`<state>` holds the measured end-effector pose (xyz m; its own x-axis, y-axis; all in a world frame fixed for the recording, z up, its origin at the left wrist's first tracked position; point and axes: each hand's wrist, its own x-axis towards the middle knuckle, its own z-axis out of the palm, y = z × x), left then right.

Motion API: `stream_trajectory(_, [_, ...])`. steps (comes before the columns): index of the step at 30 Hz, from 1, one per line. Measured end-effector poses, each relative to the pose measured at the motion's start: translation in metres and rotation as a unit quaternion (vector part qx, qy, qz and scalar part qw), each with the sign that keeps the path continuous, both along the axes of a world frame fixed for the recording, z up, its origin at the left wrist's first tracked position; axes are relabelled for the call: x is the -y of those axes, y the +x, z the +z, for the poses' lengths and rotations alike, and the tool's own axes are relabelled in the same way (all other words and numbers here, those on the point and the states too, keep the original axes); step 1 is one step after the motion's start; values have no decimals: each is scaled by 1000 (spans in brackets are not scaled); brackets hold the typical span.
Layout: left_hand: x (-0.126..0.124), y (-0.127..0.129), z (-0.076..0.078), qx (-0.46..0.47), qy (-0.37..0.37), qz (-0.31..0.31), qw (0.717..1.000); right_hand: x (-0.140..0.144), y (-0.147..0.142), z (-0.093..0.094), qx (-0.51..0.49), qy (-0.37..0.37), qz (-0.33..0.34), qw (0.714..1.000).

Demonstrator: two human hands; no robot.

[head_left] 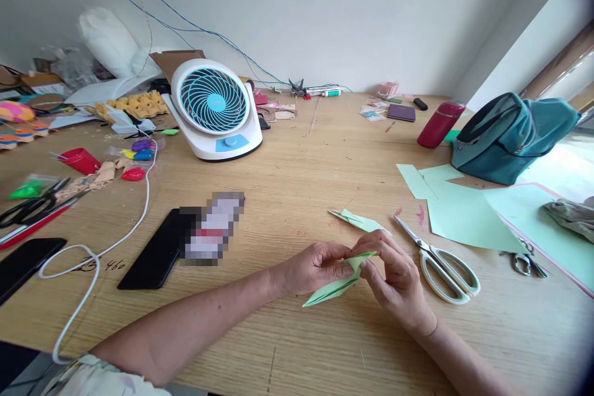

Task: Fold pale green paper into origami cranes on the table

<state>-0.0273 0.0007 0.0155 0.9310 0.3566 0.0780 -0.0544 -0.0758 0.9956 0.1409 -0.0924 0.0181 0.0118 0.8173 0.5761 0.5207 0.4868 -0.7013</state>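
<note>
A pale green folded paper (331, 289) is held between my two hands, just above the wooden table. My left hand (320, 269) pinches its upper middle, with the thumb lying on the near face. From the other side, my right hand (392, 278) grips the upper right tip between thumb and fingers. Long layered folds show along the paper's lower left point. Just beyond my right hand lies another folded green paper piece (359, 220). White-handled scissors (439, 263) rest to the right, blades pointing away from me and to the left.
Green paper sheets (468, 213) lie at right, near a teal bag (503, 139) and a red bottle (440, 124). A white fan (216, 108) stands at the back. Left are a black phone (155, 250), a white cable (146, 198), black scissors (34, 205) and a red cup (80, 161).
</note>
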Motion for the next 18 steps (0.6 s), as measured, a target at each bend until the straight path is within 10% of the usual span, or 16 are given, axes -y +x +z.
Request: stream_trajectory(18, [3, 2, -4, 1, 17, 38, 999, 5, 1, -5, -82, -13, -28, 996])
